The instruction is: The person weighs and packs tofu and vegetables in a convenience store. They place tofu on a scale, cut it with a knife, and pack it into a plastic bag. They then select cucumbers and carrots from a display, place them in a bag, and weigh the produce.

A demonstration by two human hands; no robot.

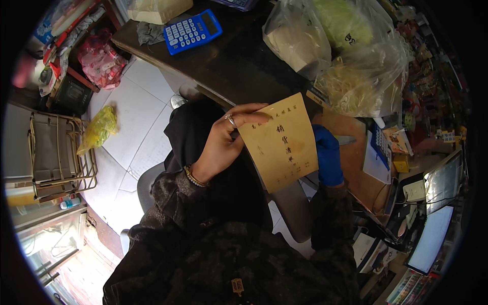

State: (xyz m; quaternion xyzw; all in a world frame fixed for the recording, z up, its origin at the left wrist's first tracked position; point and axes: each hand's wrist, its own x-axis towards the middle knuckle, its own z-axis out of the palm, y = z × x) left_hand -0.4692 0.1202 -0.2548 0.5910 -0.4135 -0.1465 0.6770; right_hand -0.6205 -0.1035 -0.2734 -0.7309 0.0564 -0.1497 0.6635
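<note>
A yellow-brown paper booklet (284,148) with printed writing on its cover is held up, tilted, above my lap. My left hand (225,141), bare, with a ring and bracelets, grips its left edge, fingers over the front. At the opposite edge is my right hand (328,156) in a blue glove, its fingers curled and partly hidden behind the booklet. Beside the glove shows a flat greyish piece (345,140) with a yellow-green end; whether the hand touches it cannot be told.
A dark table (228,57) carries a blue calculator (193,31), a grey cloth (150,33) and clear plastic bags (362,84) of food. To the right are another calculator (381,146) and a screen (431,240). A yellow bag (99,129) and folded metal-framed furniture (63,152) stand left.
</note>
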